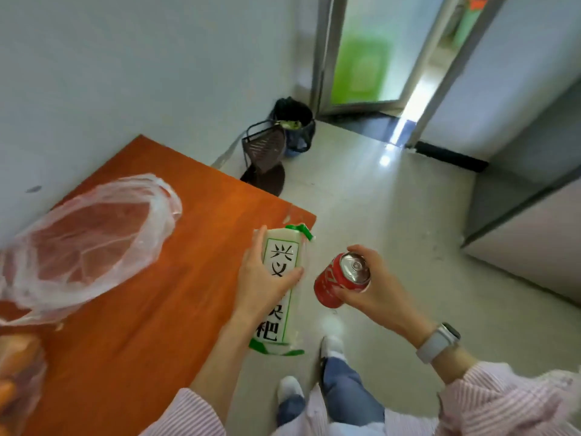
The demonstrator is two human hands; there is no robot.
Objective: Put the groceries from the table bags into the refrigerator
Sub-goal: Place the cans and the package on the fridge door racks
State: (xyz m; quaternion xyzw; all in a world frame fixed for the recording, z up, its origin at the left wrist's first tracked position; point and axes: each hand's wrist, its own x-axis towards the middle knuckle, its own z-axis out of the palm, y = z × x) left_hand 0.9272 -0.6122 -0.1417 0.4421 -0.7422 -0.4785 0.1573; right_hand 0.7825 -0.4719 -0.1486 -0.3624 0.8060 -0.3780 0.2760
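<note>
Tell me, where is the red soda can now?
In the head view, the red soda can is held in the right hand, above the floor, just right of the white and green package that the left hand grips.

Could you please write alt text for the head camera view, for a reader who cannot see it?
A person's left hand grips a white, green-trimmed food package and the right hand holds a red soda can, beside an orange table bearing a clear plastic bag. A grey refrigerator stands at right.
</note>
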